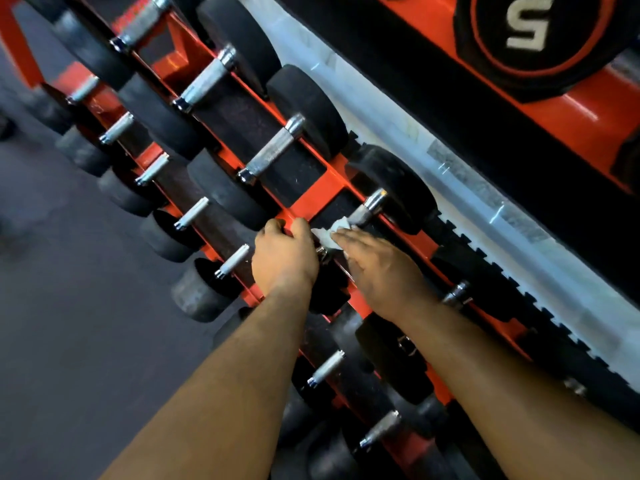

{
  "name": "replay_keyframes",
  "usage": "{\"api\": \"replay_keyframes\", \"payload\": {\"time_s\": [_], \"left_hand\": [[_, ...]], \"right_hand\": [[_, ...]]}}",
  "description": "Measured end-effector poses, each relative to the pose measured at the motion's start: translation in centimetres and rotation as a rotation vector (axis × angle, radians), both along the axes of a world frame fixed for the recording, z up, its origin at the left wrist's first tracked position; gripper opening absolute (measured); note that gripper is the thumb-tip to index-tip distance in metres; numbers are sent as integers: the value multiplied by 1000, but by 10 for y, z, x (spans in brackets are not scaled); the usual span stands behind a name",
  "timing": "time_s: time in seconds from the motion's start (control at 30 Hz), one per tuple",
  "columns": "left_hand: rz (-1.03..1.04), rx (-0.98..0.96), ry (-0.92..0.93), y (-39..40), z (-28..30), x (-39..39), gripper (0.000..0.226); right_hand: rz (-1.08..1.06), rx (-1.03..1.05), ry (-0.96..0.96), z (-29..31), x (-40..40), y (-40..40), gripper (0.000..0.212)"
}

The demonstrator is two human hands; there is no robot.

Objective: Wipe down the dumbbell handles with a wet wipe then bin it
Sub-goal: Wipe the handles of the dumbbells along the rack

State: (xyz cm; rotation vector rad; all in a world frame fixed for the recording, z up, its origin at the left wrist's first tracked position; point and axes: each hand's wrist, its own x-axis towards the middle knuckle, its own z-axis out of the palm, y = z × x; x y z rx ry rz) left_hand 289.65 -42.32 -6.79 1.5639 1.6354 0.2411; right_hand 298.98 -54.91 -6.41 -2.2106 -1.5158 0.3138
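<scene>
Limp white wet wipe (330, 234) is pressed flat under right hand (377, 268) onto knurled steel dumbbell handle (360, 216); orange rack rail (304, 202) is gripped by left hand (284, 258).

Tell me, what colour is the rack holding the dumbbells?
Orange-red rack, seen clearly in the head view.

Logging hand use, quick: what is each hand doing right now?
Left hand: fingers curled over the red rack bar, gripping it.
Right hand: fingers straight, pressing the wet wipe onto a dumbbell handle.
</scene>
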Motion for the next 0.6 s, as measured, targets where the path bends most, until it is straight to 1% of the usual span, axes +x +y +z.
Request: {"api": "replay_keyframes", "payload": {"time_s": [0.1,0.17,0.23,0.27,0.33,0.37,0.43,0.5,0.53,0.6], "left_hand": [[-152,-39,4,2,-2,-12,54],[-182,42,-36,9,-4,-28,51],[-96,234,-90,28,-3,-45,40],[-52,314,-111,39,-1,-50,39],[15,412,-138,73,5,-53,41],[33,423,-133,90,7,-51,40],[53,351,-69,128,12,-40,34],[35,163,8,171,12,-22,37],[9,56,34,185,11,-12,41],[-63,-106,34,209,4,0,50]], "right_hand": [[-81,50,118,3,-9,23,43],[-89,55,140,3,-14,40,45],[-87,69,113,2,-20,62,44],[-83,83,87,3,-23,71,43],[-78,110,17,3,-26,99,42],[-69,119,-24,2,-26,111,41],[-39,113,-125,0,-24,139,43],[11,46,-240,-2,-19,167,49],[64,-27,-297,-2,-16,175,53],[210,-247,-433,-12,-11,192,64]]}}
